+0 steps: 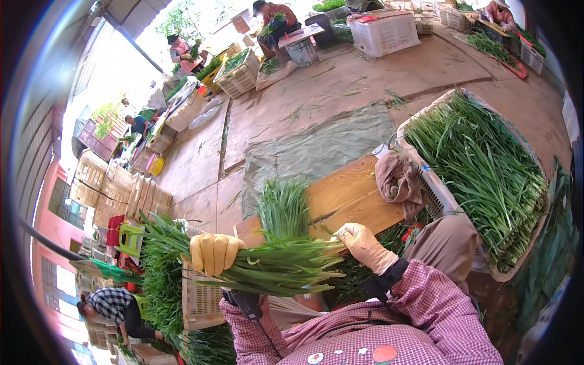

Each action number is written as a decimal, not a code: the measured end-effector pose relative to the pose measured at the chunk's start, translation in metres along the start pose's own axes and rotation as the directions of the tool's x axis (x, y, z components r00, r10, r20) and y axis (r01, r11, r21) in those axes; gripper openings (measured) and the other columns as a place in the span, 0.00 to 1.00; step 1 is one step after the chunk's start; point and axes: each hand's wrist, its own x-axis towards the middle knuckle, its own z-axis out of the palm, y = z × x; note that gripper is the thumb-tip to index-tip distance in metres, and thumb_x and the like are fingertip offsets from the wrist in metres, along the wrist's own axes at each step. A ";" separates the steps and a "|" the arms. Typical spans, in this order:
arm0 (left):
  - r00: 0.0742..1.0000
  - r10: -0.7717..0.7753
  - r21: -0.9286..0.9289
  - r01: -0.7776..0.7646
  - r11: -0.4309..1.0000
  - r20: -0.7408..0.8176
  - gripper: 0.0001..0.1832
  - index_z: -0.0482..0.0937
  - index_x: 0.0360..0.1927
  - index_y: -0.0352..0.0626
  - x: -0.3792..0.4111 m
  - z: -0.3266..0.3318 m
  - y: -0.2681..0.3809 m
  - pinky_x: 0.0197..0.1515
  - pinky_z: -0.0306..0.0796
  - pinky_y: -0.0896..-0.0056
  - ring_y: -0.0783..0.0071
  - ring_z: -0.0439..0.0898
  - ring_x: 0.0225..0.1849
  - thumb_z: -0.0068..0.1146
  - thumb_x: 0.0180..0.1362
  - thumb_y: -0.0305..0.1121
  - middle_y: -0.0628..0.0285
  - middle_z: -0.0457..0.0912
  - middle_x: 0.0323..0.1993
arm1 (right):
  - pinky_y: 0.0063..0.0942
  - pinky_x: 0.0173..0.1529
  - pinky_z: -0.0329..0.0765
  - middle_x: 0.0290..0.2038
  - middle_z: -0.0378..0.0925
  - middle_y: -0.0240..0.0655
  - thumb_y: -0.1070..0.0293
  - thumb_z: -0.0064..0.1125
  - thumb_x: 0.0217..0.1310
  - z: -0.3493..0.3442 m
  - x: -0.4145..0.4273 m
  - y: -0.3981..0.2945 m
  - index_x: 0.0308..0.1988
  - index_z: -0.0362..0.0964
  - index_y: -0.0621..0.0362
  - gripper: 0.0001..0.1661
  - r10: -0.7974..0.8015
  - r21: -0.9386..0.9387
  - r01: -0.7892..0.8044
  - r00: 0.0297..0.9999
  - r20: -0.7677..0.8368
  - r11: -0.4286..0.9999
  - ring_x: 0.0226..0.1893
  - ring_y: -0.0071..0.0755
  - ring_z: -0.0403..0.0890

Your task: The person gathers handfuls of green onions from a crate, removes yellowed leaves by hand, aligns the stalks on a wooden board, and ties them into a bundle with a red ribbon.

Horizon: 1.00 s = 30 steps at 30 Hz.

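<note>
Both my hands wear pale yellow gloves. My left hand point(216, 253) is closed around a bundle of long green leafy stalks point(278, 269), which look like garlic chives, held crosswise before my lap. At the bundle's pale stem ends, the fingertips of my right hand point(358, 242) pinch one or a few stems. Just beyond lies a second bunch of green stalks point(284, 207) on a wooden board point(346, 194). A crumpled brownish cloth point(396, 182) rests at the board's right end.
A large lined crate point(449, 200) full of green stalks stands at right. At left, more greens overhang a plastic crate point(203, 301). A greenish sheet point(315, 141) covers floor beyond the board. Several people work farther off among crates; one person point(112, 305) bends at lower left.
</note>
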 end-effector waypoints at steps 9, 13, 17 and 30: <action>0.998 0.037 0.099 -0.031 0.995 -0.058 0.16 0.76 0.29 0.48 -0.003 -0.001 0.024 0.43 0.74 0.69 0.78 0.79 0.30 0.47 0.76 0.34 0.70 0.78 0.23 | 0.42 0.46 0.82 0.40 0.86 0.42 0.58 0.64 0.66 -0.042 -0.026 -0.018 0.44 0.86 0.47 0.11 -0.095 -0.546 0.001 0.985 -0.144 0.838 0.42 0.52 0.86; 0.989 0.024 0.157 -0.001 0.988 -0.149 0.19 0.75 0.27 0.49 -0.006 0.000 0.018 0.39 0.72 0.71 0.80 0.77 0.27 0.48 0.78 0.39 0.72 0.76 0.20 | 0.35 0.42 0.81 0.35 0.86 0.41 0.56 0.65 0.69 -0.029 -0.031 -0.076 0.43 0.86 0.51 0.13 -0.137 -0.048 0.133 0.986 -0.095 0.990 0.36 0.43 0.87; 0.982 -0.018 0.192 0.054 0.980 -0.187 0.21 0.76 0.29 0.48 -0.006 0.001 -0.002 0.36 0.71 0.73 0.82 0.73 0.20 0.47 0.79 0.45 0.74 0.75 0.18 | 0.25 0.37 0.78 0.29 0.84 0.31 0.55 0.62 0.73 -0.003 -0.022 -0.101 0.45 0.85 0.59 0.18 0.100 0.159 -0.133 0.974 0.201 0.978 0.29 0.22 0.82; 0.941 0.031 0.404 0.115 0.908 -0.338 0.21 0.72 0.31 0.51 0.007 0.020 0.005 0.32 0.65 0.76 0.86 0.67 0.21 0.46 0.79 0.50 0.78 0.67 0.19 | 0.48 0.50 0.82 0.40 0.87 0.46 0.50 0.56 0.60 0.005 -0.024 0.026 0.38 0.87 0.52 0.20 0.475 -0.828 -0.060 0.841 0.259 0.558 0.44 0.53 0.87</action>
